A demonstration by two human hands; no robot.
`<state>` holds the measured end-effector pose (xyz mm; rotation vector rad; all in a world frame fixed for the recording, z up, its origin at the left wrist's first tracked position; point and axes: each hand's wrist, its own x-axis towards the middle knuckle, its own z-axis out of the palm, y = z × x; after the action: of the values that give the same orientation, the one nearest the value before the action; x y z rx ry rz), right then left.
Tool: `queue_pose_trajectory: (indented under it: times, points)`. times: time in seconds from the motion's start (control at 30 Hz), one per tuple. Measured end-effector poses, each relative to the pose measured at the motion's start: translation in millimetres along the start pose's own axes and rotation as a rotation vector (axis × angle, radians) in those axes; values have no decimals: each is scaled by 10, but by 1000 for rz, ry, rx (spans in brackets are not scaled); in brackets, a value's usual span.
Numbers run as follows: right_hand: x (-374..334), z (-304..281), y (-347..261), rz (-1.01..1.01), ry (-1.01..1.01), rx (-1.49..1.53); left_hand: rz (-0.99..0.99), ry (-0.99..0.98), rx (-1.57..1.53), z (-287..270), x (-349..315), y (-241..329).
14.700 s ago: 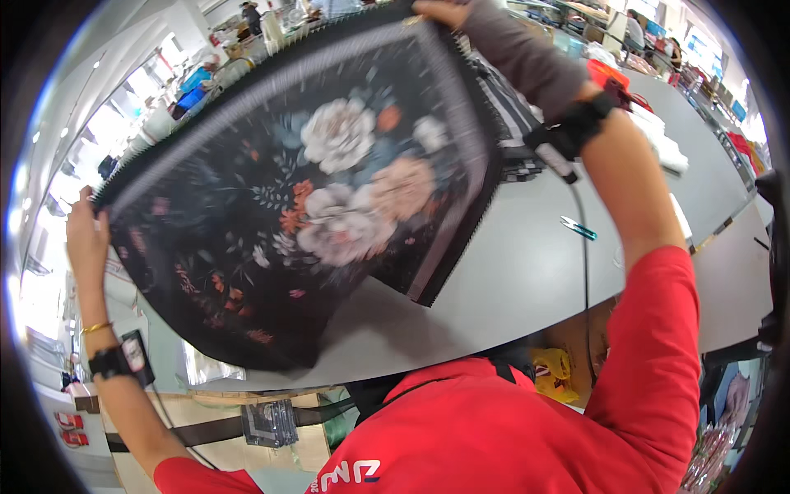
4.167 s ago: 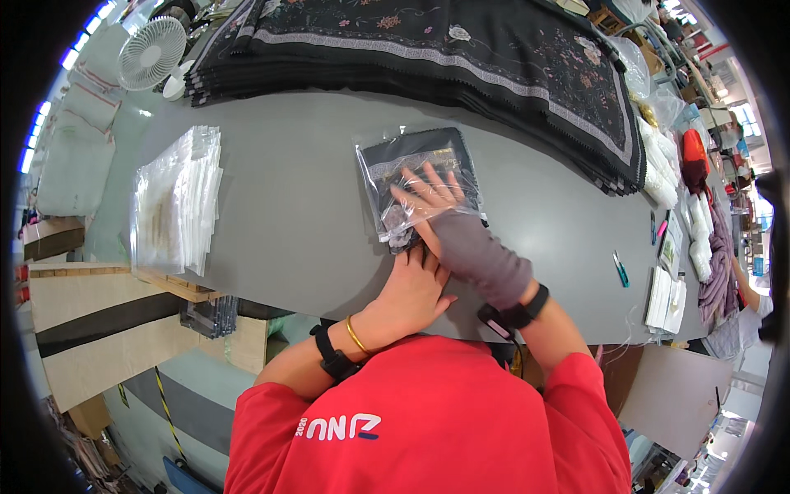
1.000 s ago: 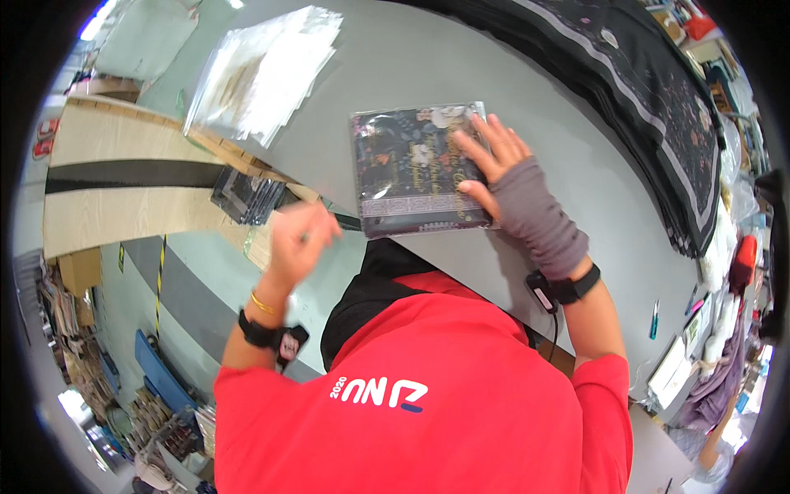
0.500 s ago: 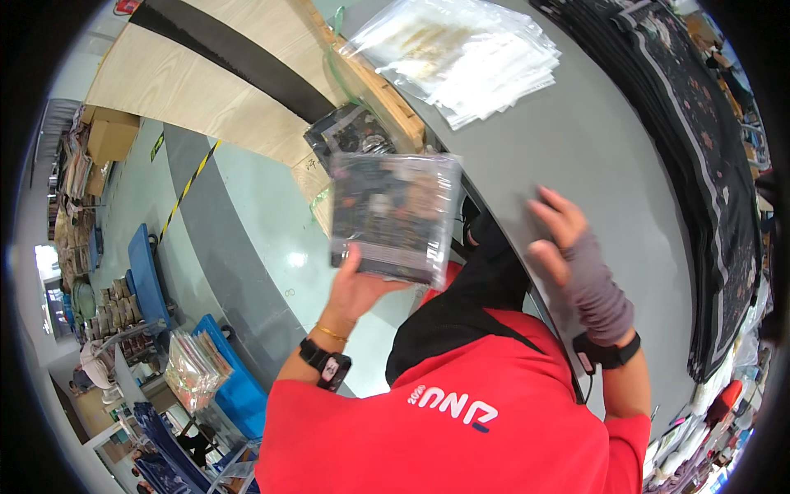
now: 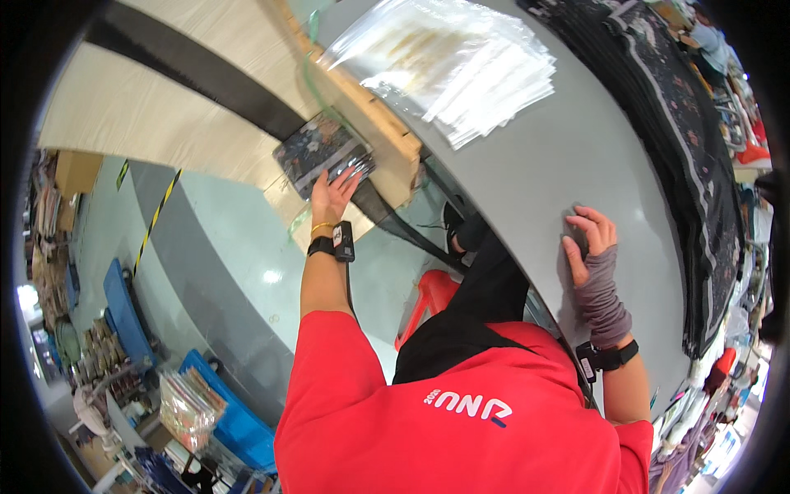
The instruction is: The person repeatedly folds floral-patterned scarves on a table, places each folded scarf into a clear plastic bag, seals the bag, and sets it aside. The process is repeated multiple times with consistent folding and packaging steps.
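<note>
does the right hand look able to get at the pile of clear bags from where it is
Probably yes: the right hand appears to hold nothing and is at the same grey table as the clear bags, with no obstacle visible between. It would likely need to stretch forward and left.

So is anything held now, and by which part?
The left hand touches the near edge of the packet stack; whether it grips cannot be told. The right hand holds nothing.

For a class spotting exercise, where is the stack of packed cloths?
In the head view, the packed cloths sit upper left of centre on the pale wooden board, by the left hand.
</note>
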<state>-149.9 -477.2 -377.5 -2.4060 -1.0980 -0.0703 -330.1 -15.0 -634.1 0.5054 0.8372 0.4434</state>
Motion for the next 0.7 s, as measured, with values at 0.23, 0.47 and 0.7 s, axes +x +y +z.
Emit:
queue_pose_trajectory:
  times: [0.23, 0.47, 0.7]
  points:
    - [-346, -232, 343, -74, -130, 115, -245, -357, 486, -519, 285, 148]
    - [-1875, -1542, 2076, 903, 544, 190, 337, -78, 772, -401, 138, 690]
    - [-3134, -2604, 3323, 755, 659, -547, 735, -293, 914, 2297, -454, 829]
